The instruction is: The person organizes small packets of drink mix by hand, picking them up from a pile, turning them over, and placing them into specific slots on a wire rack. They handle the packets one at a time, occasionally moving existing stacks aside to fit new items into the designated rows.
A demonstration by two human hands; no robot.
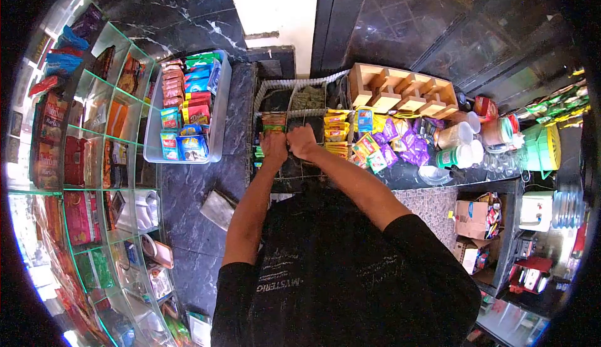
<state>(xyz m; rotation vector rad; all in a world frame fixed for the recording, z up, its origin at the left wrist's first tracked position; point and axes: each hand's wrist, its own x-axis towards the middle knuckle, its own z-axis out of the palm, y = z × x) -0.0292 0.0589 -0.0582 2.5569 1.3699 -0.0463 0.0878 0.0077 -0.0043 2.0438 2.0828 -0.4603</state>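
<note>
A white-edged divided rack (303, 82) stands on the dark counter in front of me. My left hand (274, 146) is at its left column, fingers closed against a stack of small brown and orange packets (273, 121). Close beside it my right hand (303, 142) is curled into a fist over the middle divider. What its fingers hold, if anything, is hidden. Yellow packets (336, 126) fill the column to the right, and green packets (258, 153) show left of my left hand.
To the left is a clear plastic bin (219, 124) of sachets, beside glass shelves (94, 131) of goods. At right are a wooden divided box (394, 99), purple packets (413, 148) and several jars (460, 134). A folded pale sheet (218, 210) lies on the dark marbled surface.
</note>
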